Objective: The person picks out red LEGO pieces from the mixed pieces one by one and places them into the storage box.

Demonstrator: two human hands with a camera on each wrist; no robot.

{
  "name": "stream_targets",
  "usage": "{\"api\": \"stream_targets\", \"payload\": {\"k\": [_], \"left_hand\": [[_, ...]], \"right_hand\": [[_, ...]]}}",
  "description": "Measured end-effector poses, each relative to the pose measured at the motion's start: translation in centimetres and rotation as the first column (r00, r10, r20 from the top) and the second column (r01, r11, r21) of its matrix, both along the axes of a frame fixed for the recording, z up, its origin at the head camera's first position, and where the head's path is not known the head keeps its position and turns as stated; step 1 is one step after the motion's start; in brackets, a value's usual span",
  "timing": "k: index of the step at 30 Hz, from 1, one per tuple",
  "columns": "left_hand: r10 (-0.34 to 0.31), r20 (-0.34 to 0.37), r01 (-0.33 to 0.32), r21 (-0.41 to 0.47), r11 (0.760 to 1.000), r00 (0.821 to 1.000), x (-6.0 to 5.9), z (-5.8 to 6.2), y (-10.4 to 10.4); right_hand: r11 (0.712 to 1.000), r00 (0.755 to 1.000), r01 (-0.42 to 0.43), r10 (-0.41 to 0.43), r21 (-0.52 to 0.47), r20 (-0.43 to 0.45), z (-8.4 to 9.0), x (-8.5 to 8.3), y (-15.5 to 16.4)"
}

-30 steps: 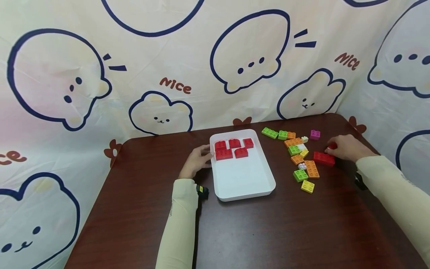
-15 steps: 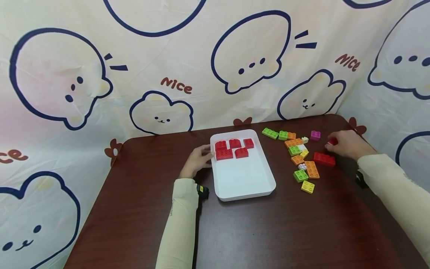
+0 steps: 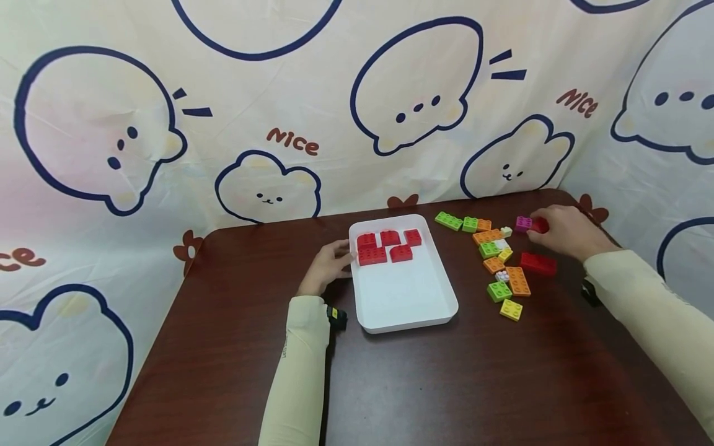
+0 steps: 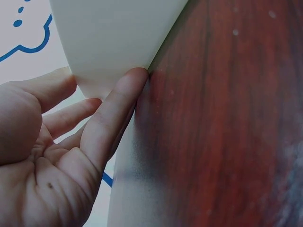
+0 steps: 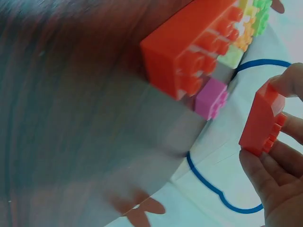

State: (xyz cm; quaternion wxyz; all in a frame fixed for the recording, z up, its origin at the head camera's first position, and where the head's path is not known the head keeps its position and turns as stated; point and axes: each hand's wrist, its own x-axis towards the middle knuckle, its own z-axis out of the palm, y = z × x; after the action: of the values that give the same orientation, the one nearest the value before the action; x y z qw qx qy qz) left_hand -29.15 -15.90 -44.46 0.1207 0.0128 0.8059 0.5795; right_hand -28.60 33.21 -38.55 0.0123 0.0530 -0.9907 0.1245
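Observation:
My left hand point(image 3: 325, 267) touches the left side of a white tray point(image 3: 401, 303). In the left wrist view its fingertips rest against the tray's outer wall, fingers fairly straight. Several red toy building bricks point(image 3: 372, 256) sit grouped in the tray's far part. At the far right, my right hand point(image 3: 569, 232) pinches a red building brick point(image 5: 261, 120) between thumb and fingers, its studs turned toward the palm. Beside that hand lies a magenta brick point(image 3: 523, 223). A long red brick point(image 3: 538, 264) rests on the table nearer to me.
Loose green bricks point(image 3: 449, 220), orange bricks point(image 3: 518, 281), yellow bricks point(image 3: 511, 309) and small white ones trail along the brown table point(image 3: 424, 384) right of the tray. A patterned cloth point(image 3: 334, 93) hangs behind the table and along its right side.
My right hand, holding the red brick, has moved away from the long red brick, back and left toward the magenta one. My left hand and the tray have stayed in place.

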Motion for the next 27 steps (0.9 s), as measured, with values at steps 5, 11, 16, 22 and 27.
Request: {"api": "stream_targets", "payload": {"k": [5, 11, 16, 22, 27], "left_hand": [[0.001, 0.005, -0.001, -0.002, 1.000, 1.000, -0.1, 0.0, 0.0], [-0.003, 0.003, 0.003, 0.002, 1.000, 1.000, -0.1, -0.1, -0.1], [-0.003, 0.002, 0.003, 0.002, 1.000, 1.000, -0.1, 0.0, -0.1], [-0.005, 0.002, 0.005, 0.000, 1.000, 1.000, -0.1, 0.0, 0.0], [-0.003, 0.004, 0.003, -0.003, 1.000, 1.000, -0.1, 0.0, 0.0]], "right_hand": [[1.000, 1.000, -0.030, 0.030, -0.011, -0.003, 0.7, 0.2, -1.0], [0.997, 0.997, -0.070, 0.070, -0.017, -0.021, 1.3, 0.4, -2.3], [0.997, 0.996, -0.082, 0.082, -0.010, -0.015, 1.8, 0.5, -3.8], [0.995, 0.996, -0.095, 0.095, 0.007, -0.003, 1.9, 0.4, -5.0], [0.992, 0.992, -0.127, 0.127, 0.003, -0.001, 2.0, 0.3, -6.0]]}}
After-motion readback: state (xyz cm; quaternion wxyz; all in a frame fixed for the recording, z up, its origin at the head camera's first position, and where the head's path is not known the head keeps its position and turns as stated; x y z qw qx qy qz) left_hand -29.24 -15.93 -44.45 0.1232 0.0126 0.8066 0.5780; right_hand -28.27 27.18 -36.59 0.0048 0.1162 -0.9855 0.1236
